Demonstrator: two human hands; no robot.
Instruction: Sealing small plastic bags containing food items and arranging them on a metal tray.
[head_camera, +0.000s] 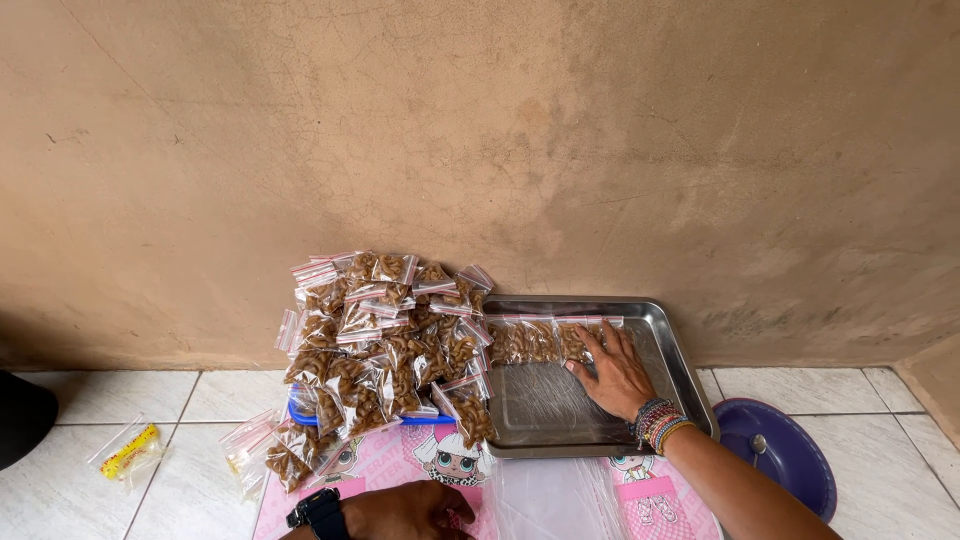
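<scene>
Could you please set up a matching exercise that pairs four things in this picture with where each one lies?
Things:
1. right hand
2. left hand
3. purple lid
4. pile of filled snack bags

Places:
A. on the floor tiles, right of the metal tray
B. heaped left of the tray, against the wall
C. inside the tray, fingers on a filled bag
D. at the bottom edge, on the pink cartoon mat

Pairs: 1-C, 2-D, 3-A, 4-B
</scene>
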